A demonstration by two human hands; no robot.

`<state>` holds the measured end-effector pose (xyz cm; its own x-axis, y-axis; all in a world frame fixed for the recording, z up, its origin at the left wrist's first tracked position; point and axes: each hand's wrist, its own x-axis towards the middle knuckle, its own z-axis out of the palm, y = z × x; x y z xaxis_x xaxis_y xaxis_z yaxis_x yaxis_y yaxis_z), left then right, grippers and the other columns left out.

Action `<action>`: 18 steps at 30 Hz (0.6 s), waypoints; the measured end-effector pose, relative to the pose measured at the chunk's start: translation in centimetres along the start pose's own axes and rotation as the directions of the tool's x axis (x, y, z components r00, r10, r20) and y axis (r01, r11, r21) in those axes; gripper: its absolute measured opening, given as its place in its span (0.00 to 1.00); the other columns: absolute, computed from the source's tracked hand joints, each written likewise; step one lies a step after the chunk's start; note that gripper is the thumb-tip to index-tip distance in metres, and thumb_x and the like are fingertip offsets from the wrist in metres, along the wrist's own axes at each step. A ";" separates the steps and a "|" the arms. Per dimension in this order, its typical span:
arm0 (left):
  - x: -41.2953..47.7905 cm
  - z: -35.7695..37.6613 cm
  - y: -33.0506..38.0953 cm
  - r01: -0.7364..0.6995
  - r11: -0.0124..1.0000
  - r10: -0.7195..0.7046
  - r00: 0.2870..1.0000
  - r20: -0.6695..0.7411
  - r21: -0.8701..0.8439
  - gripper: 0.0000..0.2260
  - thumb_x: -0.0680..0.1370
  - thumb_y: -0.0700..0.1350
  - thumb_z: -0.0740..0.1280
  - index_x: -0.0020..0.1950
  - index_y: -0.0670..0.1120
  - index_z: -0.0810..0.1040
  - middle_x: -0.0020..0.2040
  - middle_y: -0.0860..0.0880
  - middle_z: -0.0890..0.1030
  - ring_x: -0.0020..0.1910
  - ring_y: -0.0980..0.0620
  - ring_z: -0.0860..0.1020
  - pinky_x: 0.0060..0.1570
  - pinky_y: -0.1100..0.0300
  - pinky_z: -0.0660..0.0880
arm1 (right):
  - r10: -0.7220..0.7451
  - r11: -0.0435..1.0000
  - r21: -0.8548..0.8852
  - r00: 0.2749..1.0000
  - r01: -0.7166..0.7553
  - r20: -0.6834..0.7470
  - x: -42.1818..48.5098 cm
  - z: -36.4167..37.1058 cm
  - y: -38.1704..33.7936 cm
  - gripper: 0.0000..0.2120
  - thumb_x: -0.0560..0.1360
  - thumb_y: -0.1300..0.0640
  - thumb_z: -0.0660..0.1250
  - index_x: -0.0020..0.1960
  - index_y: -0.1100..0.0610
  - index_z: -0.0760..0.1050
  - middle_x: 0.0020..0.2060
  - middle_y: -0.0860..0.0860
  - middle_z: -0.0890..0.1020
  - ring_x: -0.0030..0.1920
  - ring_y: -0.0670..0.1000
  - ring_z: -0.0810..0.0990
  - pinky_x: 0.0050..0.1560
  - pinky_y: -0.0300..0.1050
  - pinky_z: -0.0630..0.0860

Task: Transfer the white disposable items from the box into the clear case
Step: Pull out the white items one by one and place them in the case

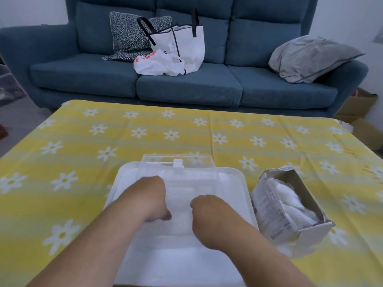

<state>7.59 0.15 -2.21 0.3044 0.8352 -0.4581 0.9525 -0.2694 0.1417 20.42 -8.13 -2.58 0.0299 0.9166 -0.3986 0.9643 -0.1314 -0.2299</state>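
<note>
My left hand and right hand, fingers curled under and pressed on the clear case, knuckles up, forearms converging. Whether they clamp it, I cannot tell. The box of white items lies just right of my right hand on the table.

Tabletop covered by yellow cloth, pale stripes, white daisy print, fold creases running across. White tray sits at near edge, centre, directly on cloth. Clear case rests inside tray, lid raised toward far side. Torn cardboard box lies on cloth just right of tray, touching or nearly touching its rim, tipped on side, open top up, white items bunched inside. Rest of cloth bare. Both hands lowered into case; fingers hidden.
</note>
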 end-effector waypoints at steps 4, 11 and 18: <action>-1.5 -2.7 -0.5 0.005 0.998 0.016 0.937 -0.349 0.059 0.07 0.68 0.48 0.73 0.41 0.48 0.77 0.40 0.53 0.80 0.42 0.50 0.80 0.39 0.59 0.77 | -0.027 0.999 -0.022 1.000 0.027 0.008 0.1 -0.3 0.0 0.13 0.76 0.67 0.56 0.36 0.56 0.61 0.40 0.54 0.70 0.46 0.55 0.70 0.45 0.46 0.69; -0.5 0.7 1.4 -0.118 0.988 0.105 0.987 0.123 0.104 0.11 0.78 0.45 0.67 0.60 0.46 0.79 0.59 0.47 0.81 0.50 0.48 0.80 0.44 0.59 0.76 | -0.028 0.997 0.072 1.000 0.029 -0.013 -0.3 -0.8 0.0 0.06 0.78 0.63 0.59 0.43 0.58 0.73 0.48 0.54 0.78 0.53 0.56 0.78 0.51 0.46 0.74; -0.4 -0.1 1.9 -0.111 0.987 0.098 0.989 0.109 0.120 0.09 0.81 0.49 0.64 0.56 0.46 0.79 0.45 0.49 0.80 0.29 0.54 0.70 0.26 0.63 0.65 | 0.464 0.860 0.452 0.728 -0.236 -0.505 -3.4 -6.1 7.3 0.08 0.73 0.58 0.63 0.42 0.51 0.81 0.37 0.49 0.84 0.40 0.55 0.81 0.37 0.43 0.75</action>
<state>9.25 -0.64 -1.72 0.3939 0.7474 -0.5350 0.9053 -0.4160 0.0854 28.93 -9.86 2.54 0.6023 0.7966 0.0510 0.7038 -0.4998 -0.5049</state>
